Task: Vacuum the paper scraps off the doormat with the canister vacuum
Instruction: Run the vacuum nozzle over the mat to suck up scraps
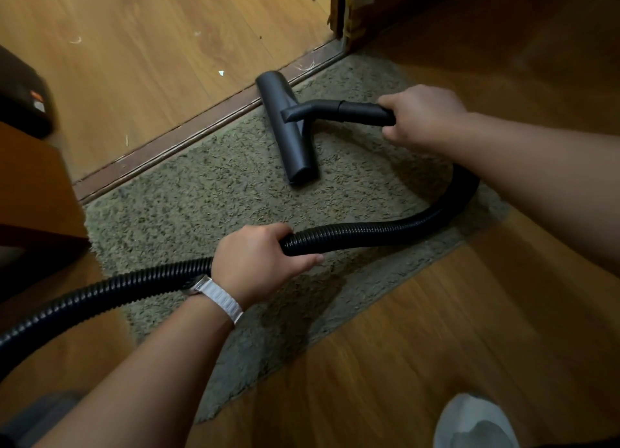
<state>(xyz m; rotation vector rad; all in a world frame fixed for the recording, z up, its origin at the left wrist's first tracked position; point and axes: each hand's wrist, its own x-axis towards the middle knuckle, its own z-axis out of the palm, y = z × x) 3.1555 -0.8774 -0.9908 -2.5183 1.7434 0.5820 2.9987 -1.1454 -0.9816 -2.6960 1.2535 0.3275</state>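
Two hands are on the vacuum. The right hand [422, 115] has its fingers curled round the rear end of the black wand [364, 112], arm reaching in from the right. The wand joins the middle of the floor nozzle [290, 132], a long dark bar that lies flat on the doormat [201, 206], with its far end at the threshold strip [188, 135] or just over it. The left hand [258, 259] grips the ribbed hose [369, 232], fingers wrapped over the top and thumb underneath, and a watch [219, 298] with a pale band sits on that wrist. From the wand the hose loops round behind the right forearm, crosses the near part of the doormat, passes through the left hand and runs out of view at the left edge.

The doormat is a shaggy olive rectangle lying against the threshold strip, on a wooden floor [436, 330]. One small white paper scrap [221, 73] lies on the boards beyond the strip, near the nozzle's far end, and another pale curl [76, 40] lies further left. A white shape at the lower right is too blurred to name
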